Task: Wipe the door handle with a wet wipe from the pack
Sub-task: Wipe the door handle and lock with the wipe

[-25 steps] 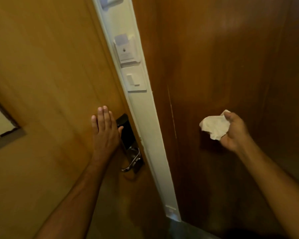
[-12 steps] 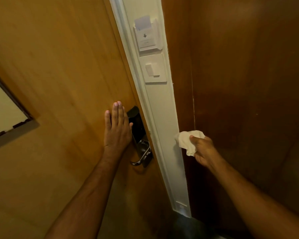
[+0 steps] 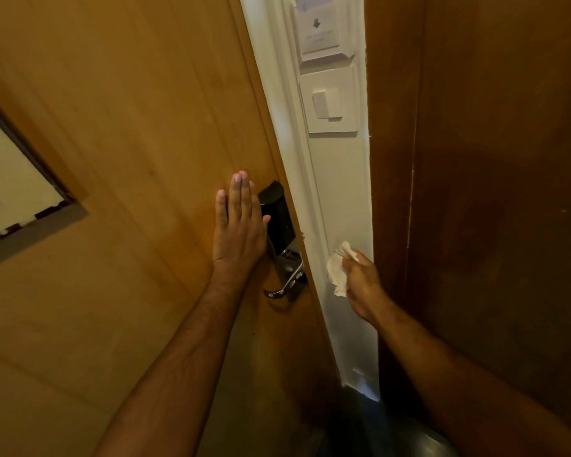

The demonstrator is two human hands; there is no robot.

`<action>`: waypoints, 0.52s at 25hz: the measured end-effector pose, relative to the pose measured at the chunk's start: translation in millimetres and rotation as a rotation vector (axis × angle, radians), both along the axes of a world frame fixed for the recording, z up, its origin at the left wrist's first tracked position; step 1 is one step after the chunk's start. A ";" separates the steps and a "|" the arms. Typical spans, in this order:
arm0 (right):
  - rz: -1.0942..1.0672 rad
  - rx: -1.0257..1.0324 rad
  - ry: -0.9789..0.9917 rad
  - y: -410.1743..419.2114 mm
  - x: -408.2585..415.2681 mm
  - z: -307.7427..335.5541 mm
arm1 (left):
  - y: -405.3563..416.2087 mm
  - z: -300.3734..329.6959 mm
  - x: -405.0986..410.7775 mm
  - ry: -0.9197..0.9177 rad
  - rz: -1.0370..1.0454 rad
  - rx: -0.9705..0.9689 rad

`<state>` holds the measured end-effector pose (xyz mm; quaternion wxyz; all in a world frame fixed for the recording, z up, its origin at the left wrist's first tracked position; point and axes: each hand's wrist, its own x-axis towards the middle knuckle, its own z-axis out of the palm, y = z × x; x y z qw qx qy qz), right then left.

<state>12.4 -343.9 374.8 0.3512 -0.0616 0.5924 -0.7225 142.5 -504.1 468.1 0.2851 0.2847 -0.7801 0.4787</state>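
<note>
A silver lever door handle (image 3: 285, 285) hangs below a black lock plate (image 3: 277, 219) on the light wooden door (image 3: 129, 143). My left hand (image 3: 239, 225) lies flat on the door, fingers straight and together, just left of the lock plate. My right hand (image 3: 363, 282) grips a crumpled white wet wipe (image 3: 337, 272) in front of the white wall strip, a short way right of the handle and apart from it. The pack is not in view.
A white wall strip (image 3: 343, 192) beside the door carries a light switch (image 3: 330, 102) and a key card holder (image 3: 320, 31). Dark wooden panelling (image 3: 491, 192) fills the right. A framed notice (image 3: 17, 192) hangs on the door at left.
My right hand has carried the wipe leftward and down, from the dark panel to just right of the handle. My left hand has stayed flat on the door. The view has shifted right.
</note>
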 end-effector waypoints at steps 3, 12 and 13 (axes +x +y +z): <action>0.119 0.056 0.141 -12.5 22.8 -1.5 | 2.9 -12.5 13.8 0.055 0.023 -0.004; 0.444 0.234 0.928 -16.8 121.1 -1.0 | 1.4 -33.9 54.1 0.137 0.105 -0.035; 0.451 0.280 1.035 -15.2 132.2 -0.6 | 0.2 -35.3 53.7 0.127 0.111 -0.049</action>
